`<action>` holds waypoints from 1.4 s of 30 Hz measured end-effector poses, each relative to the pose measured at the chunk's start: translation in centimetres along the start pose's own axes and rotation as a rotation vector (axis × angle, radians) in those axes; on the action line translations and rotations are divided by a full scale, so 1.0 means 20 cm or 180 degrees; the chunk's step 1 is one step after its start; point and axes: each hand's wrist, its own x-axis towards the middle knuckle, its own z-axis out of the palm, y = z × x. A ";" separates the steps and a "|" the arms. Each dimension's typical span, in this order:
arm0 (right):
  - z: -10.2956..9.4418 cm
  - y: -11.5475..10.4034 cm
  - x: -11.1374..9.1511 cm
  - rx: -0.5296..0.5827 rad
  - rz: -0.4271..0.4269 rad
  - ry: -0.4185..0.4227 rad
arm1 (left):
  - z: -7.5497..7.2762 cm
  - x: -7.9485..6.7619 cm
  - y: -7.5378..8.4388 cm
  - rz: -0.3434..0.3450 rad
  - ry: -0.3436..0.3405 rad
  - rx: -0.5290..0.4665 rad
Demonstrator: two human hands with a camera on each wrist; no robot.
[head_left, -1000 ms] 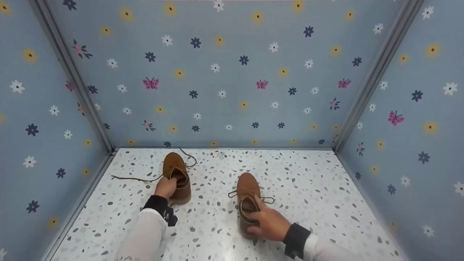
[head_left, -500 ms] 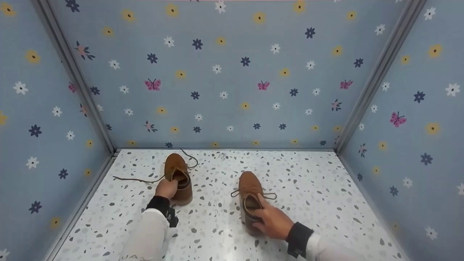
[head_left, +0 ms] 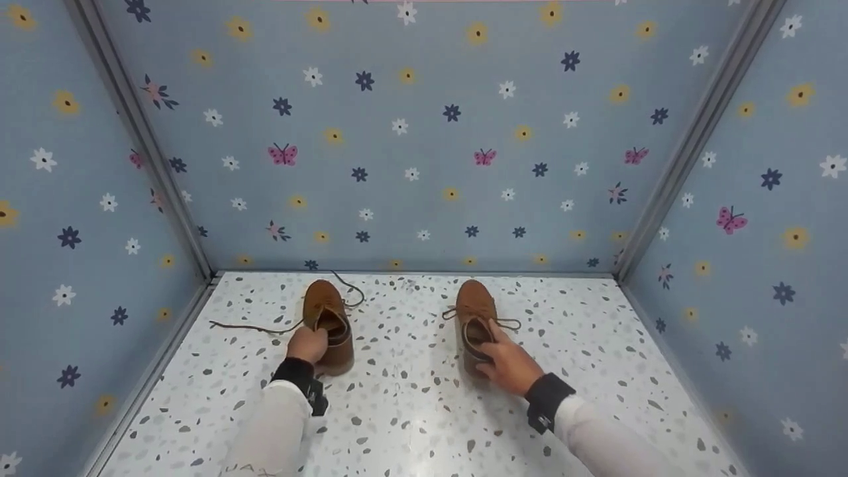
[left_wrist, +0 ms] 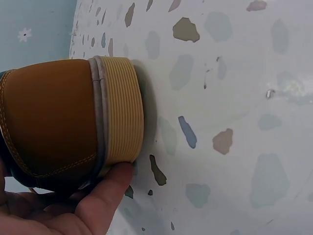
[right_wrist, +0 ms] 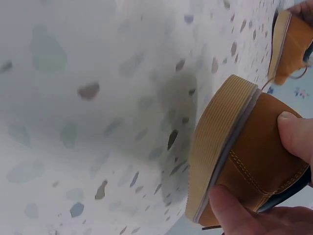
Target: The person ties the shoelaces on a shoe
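Two brown lace-up shoes stand side by side in the head view, toes toward the far wall. My left hand (head_left: 308, 344) grips the left shoe (head_left: 320, 295) at its side by the ankle opening. Its undone lace (head_left: 255, 328) trails over the floor to both sides. In the left wrist view a finger (left_wrist: 110, 193) lies along the ribbed sole edge. Around the rear of the right shoe (head_left: 473, 299), my right hand (head_left: 513, 364) holds on, thumb and fingers spread over the upper. That shoe's lace (head_left: 510, 323) forms loops. A shadow shows beneath its tilted sole in the right wrist view.
A white speckled floor (head_left: 404, 424) lies under both shoes. Blue flowered panels enclose it: a back wall (head_left: 424, 146), a left wall (head_left: 86, 285) and a right wall (head_left: 755, 265), joined by grey metal strips.
My right hand has carried the right shoe forward and slightly to the right, so its toe is now level with the left shoe's. The left hand and left shoe stay in place.
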 end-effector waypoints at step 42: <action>0.01 0.11 0.09 -0.0180 0.0572 0.0356 | 0.20 -0.27 0.11 0.0319 -0.0071 0.0067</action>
